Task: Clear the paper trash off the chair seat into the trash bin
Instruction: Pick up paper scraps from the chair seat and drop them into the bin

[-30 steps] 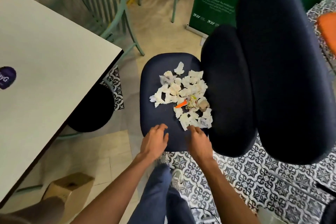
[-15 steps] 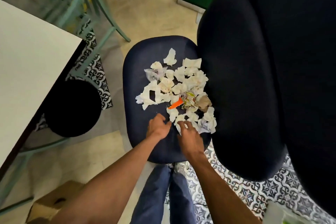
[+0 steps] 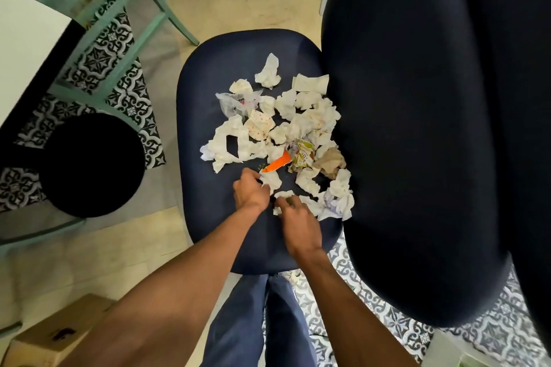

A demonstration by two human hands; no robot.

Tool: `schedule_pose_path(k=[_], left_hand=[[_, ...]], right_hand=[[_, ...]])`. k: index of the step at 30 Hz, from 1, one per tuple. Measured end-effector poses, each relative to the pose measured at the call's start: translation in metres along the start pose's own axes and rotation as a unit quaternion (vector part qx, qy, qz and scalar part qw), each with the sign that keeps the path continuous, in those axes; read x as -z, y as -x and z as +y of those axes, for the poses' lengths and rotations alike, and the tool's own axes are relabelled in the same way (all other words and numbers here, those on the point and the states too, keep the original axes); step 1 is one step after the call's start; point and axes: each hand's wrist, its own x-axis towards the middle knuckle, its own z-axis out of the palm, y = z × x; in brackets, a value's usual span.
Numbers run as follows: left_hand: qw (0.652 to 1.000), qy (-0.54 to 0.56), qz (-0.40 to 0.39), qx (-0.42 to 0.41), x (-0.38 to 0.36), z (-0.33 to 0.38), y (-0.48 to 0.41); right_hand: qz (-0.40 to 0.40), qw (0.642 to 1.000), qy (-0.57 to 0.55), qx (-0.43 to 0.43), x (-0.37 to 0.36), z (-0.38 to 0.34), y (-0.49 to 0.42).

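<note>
Several crumpled white paper scraps (image 3: 286,116) lie heaped on the dark navy chair seat (image 3: 208,92), together with an orange scrap (image 3: 277,164), a printed wrapper (image 3: 302,155) and a brown wad (image 3: 331,162). At the near edge of the heap, my left hand (image 3: 251,193) curls its fingers round a white scrap (image 3: 270,179). Just to its right, my right hand (image 3: 293,214) pinches another small white scrap (image 3: 283,194). A round black trash bin (image 3: 92,165) stands on the floor to the left of the seat.
The chair's tall dark backrest (image 3: 417,128) fills the right side. A white table (image 3: 26,50) and pale green chair legs (image 3: 140,18) are at upper left. A cardboard box (image 3: 56,334) sits at lower left. My legs (image 3: 256,322) stand against the seat's front.
Both hands moved forward over the seat from its near edge into the heap and closed on white scraps. The camera came closer and looks more steeply down.
</note>
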Motion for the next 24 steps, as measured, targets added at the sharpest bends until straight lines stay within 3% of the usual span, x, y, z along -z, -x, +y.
schedule_pose_path(k=[8,14,19,24], left_hand=[[0.995,-0.018,0.01,-0.093,0.056,-0.014,0.035],[0.989,0.047,0.035,-0.133,0.11,-0.018,0.091],[0.981,0.13,0.071,-0.127,0.155,-0.031,0.151],[0.962,0.212,0.128,-0.119,0.196,-0.053,0.225]], right_hand=[[0.084,0.994,-0.053,-0.035,0.057,-0.009,0.038],[0.187,0.976,-0.113,-0.019,0.105,-0.026,0.077],[0.19,0.951,-0.243,0.035,0.147,-0.055,0.119],[0.202,0.939,-0.249,0.122,0.187,-0.098,0.166]])
